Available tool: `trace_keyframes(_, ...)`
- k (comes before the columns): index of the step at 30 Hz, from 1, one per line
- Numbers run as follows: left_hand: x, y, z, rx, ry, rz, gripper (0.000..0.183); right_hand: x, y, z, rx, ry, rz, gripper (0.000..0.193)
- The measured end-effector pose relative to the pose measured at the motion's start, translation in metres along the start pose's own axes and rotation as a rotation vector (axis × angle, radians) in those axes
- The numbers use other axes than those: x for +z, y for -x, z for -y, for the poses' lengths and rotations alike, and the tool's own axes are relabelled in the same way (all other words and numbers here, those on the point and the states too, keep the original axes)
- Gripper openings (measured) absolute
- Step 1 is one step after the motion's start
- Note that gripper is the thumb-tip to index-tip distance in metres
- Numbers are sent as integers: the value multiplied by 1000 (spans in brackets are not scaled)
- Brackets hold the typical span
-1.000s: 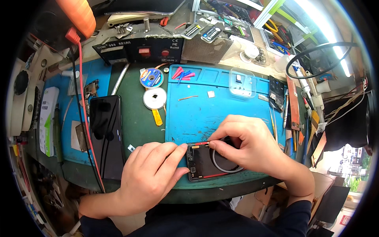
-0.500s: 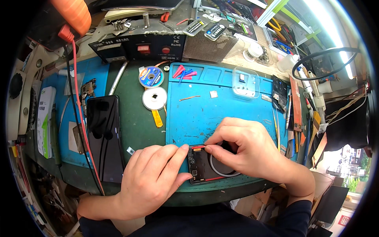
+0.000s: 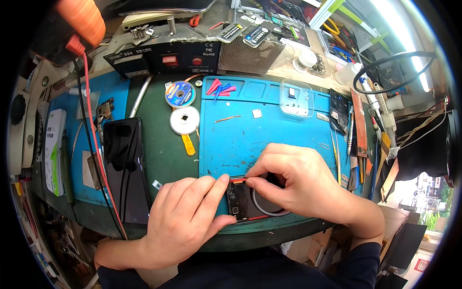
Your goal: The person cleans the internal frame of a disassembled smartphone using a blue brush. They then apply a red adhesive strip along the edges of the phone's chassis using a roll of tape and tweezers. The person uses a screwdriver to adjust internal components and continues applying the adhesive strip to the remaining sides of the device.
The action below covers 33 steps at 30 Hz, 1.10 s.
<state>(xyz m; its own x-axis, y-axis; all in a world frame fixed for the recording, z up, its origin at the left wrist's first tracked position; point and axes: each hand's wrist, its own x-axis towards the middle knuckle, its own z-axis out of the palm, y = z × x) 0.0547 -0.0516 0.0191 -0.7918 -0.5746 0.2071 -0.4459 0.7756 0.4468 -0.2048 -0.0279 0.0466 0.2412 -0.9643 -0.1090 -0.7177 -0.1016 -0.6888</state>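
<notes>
An opened phone body (image 3: 240,199) with a dark inside and red edging lies near the front of the blue work mat (image 3: 269,139). My left hand (image 3: 185,214) grips its left end, index fingertip at the far corner and thumb at the near one. At the far long edge, my right hand (image 3: 298,180) pinches with thumb and index finger; whatever is between those fingertips is too small to make out. A grey curved band (image 3: 262,208) runs across the phone body and passes under my right hand, which hides the phone's right part.
Left of the mat lies a dark phone (image 3: 126,168), with a red cable (image 3: 94,130) hanging beside it. Two spools, one blue (image 3: 180,94) and one white (image 3: 185,120), sit beyond my left hand. A clear plastic box (image 3: 296,99) stands at the mat's far right.
The view has shifted slightly, so the bench appears a little further left. Both hands keep nearly the same hold on the phone body.
</notes>
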Motion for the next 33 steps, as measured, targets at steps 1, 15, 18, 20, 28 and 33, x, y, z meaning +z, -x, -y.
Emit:
trace_keyframes(1, 0, 0, 0, 4, -10, 6, 68, 0, 0, 0, -5, 3, -1, 11)
trace_keyframes(15, 4, 1, -2, 50, -148, 45, 75, -2, 2, -4, -108, 55, -37, 14)
trace_keyframes(18, 5, 1, -3, 51, -161, 36, 76, -10, 8, -9, -205, 140, -56, 22)
trace_keyframes(20, 5, 1, -5, 47, -164, 30, 76, -15, 14, -20, -304, 219, -62, 29)
trace_keyframes(28, 9, 1, -4, 60, -186, -3, 73, -16, 24, -40, -500, 324, -83, 41)
trace_keyframes(33, 8, 1, -5, 52, -187, 3, 72, -14, 25, -42, -503, 305, -94, 43)
